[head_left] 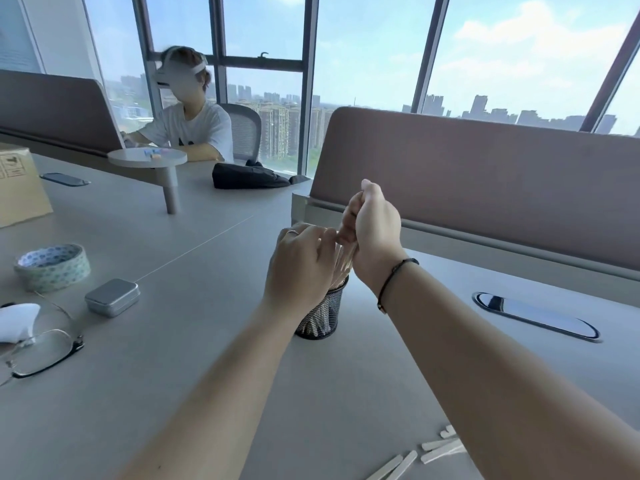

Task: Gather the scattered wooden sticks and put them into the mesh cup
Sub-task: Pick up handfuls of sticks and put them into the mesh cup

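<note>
A black mesh cup [320, 315] stands on the grey table, with wooden sticks inside it showing through the mesh. Directly above it my right hand [372, 233] is closed around a bundle of wooden sticks [344, 261] whose lower ends reach into the cup's mouth. My left hand [300, 265] hovers over the cup's left side, its fingertips touching the bundle near my right hand's fingers. Several loose sticks [424, 453] lie flat on the table near the bottom edge, under my right forearm.
At the left lie a tape roll [52, 267], a small metal tin [112, 296], glasses [41, 351] and a cardboard box [19, 185]. A brown partition [485, 181] stands behind the cup. A cable port [536, 315] sits right. A person sits at the far left.
</note>
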